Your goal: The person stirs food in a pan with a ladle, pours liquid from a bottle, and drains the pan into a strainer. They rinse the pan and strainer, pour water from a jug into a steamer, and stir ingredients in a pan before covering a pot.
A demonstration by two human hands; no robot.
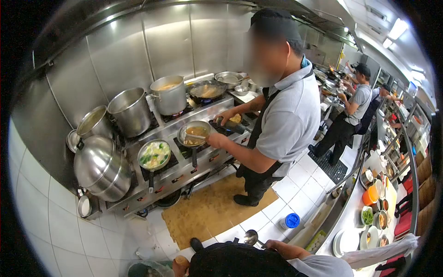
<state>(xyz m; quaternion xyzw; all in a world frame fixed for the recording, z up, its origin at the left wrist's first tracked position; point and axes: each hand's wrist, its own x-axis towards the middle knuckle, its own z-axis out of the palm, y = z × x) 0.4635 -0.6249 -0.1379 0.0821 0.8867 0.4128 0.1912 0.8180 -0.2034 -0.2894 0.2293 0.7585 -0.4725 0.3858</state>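
**Ladle (250, 237) in my right hand (277, 248), away from the stove (184, 173)**

Right fingers are clamped round the ladle's handle; its cup sits just beyond my black apron (240, 262), well apart from the burners. My left hand (180, 266) is cut off at the lower edge, near a green container (138, 270); cannot tell whether its fingers are apart or together.

Method (my judgement): grip firmly, keep the cup level and close to my body, clear of the co-worker (295, 106) at the range; a tilt could drip on the tiles (230, 231).

Counts:
- Ladle in my grip: 1.
- Handled pans at the front: 2, one of vegetables (154, 155), one of brown liquid (199, 131).
- Tall open pots (171, 104): 3.
- Dome-lidded pot (99, 164): 1.
- Wok (207, 89) at the back: 1.
- Blue-lidded tub (292, 220): 1.
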